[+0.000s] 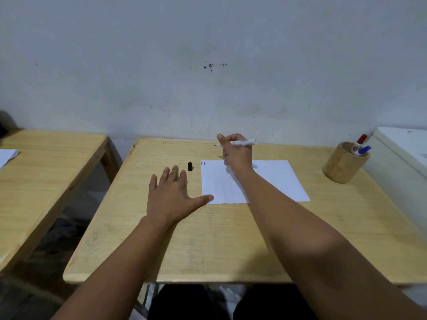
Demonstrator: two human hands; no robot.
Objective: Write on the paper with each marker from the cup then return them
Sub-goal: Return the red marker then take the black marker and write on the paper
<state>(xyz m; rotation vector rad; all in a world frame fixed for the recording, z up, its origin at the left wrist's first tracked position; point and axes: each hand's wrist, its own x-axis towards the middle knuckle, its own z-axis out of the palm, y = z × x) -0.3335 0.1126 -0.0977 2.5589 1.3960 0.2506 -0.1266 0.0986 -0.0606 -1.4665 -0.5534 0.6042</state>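
Left hand: the left hand [169, 192] is laid flat and open on the desk [208, 245], fingers spread, nothing gripped; its thumb tip is seen touching the near left corner of the paper [272, 181].
Right hand: the right hand [235, 151] is raised over the far edge of the paper and is closed around a white marker [245, 142].
Marker axis: the marker is held roughly level and runs left to right; a small dark tip appears to stick out on the left of the fist, the white barrel on the right, toward the cup.
Cap: a black cap [190, 166] stands on the desk between the left fingertips and the paper's far left corner, just beside both; the held marker is judged to be its owner, uncapped.
Marks: three short strokes [202, 163], red, blue and dark, are seen at the paper's far left corner.
Cup: the wooden cup [344, 163] stands well apart to the right, at the desk's right edge; a red-capped marker [359, 143] and a blue-capped marker [364, 150] are held in it.
Deciding relation: the cap lies left of the marker's tip, and the left hand is nearer to it; the cup lies on the right hand's side.
Likely step: capping is judged to be next, then return to the cup.
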